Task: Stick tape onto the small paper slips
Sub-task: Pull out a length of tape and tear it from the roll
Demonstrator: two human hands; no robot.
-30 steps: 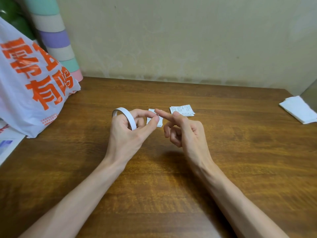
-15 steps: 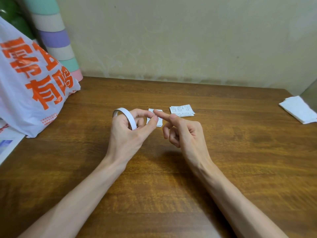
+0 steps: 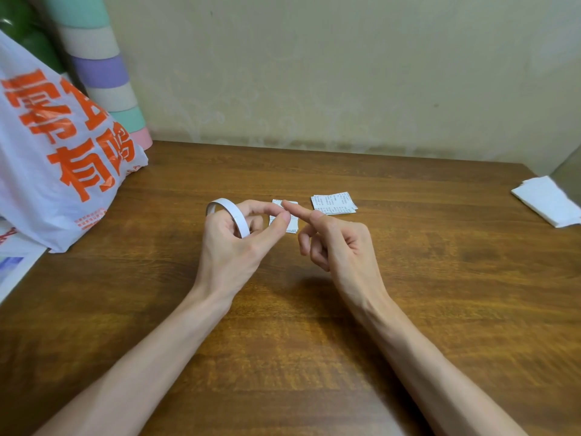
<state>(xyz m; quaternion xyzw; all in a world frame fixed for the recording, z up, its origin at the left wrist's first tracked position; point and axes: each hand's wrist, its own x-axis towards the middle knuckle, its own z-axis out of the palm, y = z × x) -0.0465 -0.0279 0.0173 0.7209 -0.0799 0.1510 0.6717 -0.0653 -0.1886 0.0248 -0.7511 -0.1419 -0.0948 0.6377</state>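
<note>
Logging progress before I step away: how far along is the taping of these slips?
Done: nothing visible; no tape shows on the single slip or the slip stack lying on the table. In hand: the left hand grips the tape roll, and the right hand's index finger meets the left fingertips, apparently hunting the tape end; no pulled strip shows. Left: pull, cut and stick tape on every slip.
</note>
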